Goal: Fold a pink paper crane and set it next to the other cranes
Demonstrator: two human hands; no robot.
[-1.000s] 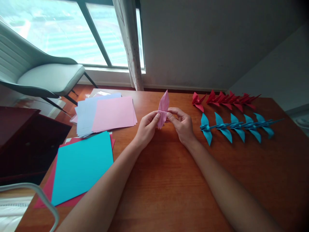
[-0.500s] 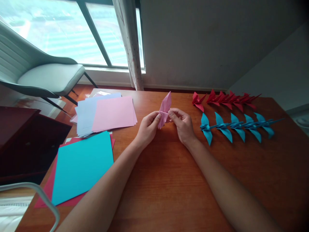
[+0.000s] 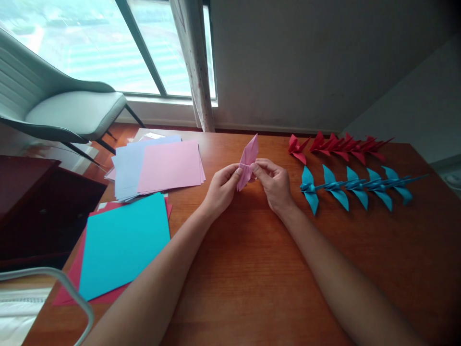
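Note:
A partly folded pink origami paper (image 3: pixel 249 153) is held upright over the middle of the wooden table, its pointed flap upward. My left hand (image 3: pixel 224 188) pinches its left edge between thumb and fingers. On the other side my right hand (image 3: pixel 274 185) is closed on its right edge, thumb in front. Fingers hide part of the lower folds. To the right lie a row of blue paper cranes (image 3: pixel 333 187) and, behind it, a row of red paper cranes (image 3: pixel 336 145), one red crane (image 3: pixel 297 149) set slightly apart.
Left of my hands lie pink sheets (image 3: pixel 171 166) over pale blue sheets (image 3: pixel 127 170). Nearer me, a turquoise sheet (image 3: pixel 124 245) covers red sheets (image 3: pixel 68 283). A pale chair (image 3: pixel 75 110) stands by the window, and a grey curved rail (image 3: pixel 77 295) crosses the lower left.
Both hands still grip the pink paper, which has tilted a little to the right. The whole view has shifted slightly; the sheets and cranes lie as before.

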